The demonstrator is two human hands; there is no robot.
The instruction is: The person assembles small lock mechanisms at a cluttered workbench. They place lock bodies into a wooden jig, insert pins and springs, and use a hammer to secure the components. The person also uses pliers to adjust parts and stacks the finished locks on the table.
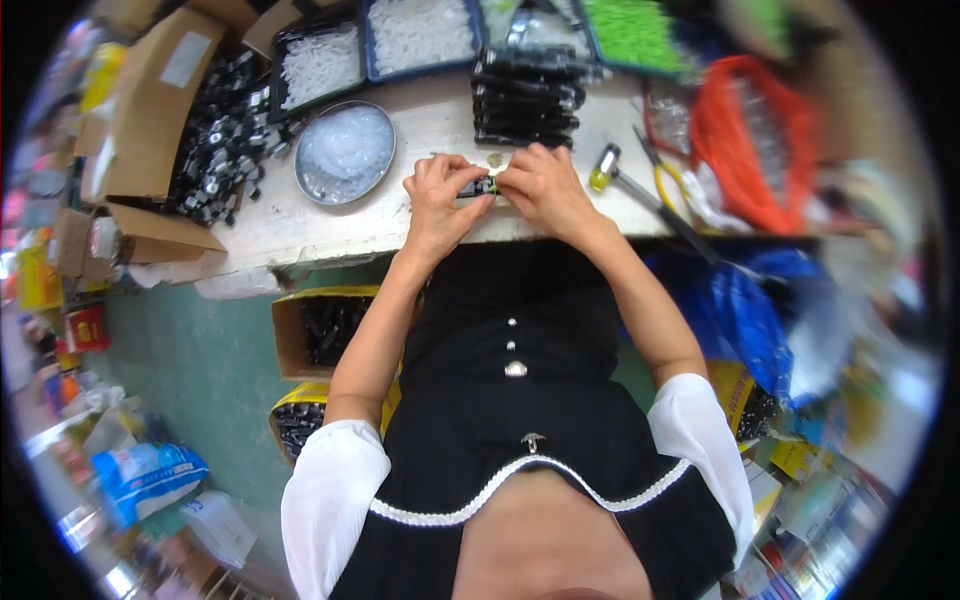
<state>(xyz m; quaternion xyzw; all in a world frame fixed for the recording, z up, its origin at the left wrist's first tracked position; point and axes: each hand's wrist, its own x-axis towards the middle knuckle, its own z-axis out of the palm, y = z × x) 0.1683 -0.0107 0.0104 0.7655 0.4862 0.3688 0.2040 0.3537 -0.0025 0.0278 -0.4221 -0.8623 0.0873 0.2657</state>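
Observation:
Close to the table's front edge, both hands meet over a small black part (480, 187) with light details. My left hand (440, 200) pinches it from the left between thumb and fingers. From the right, my right hand (542, 192) has its fingertips closed at the part's other end, where a speck of yellow-green shows. Whatever those right fingertips hold is too small to make out. Just beyond the hands stands a stack of black plastic pieces (527, 97). A small hammer (640, 190) with a yellow face lies to the right of my right hand.
A round metal dish (345, 153) of clear small parts sits left. Beyond it are trays of white pieces (420, 35) and green pieces (632, 33). A cardboard box (155, 110) spills black parts at far left. Yellow-handled pliers (665, 180) and a red bag (755, 150) lie right.

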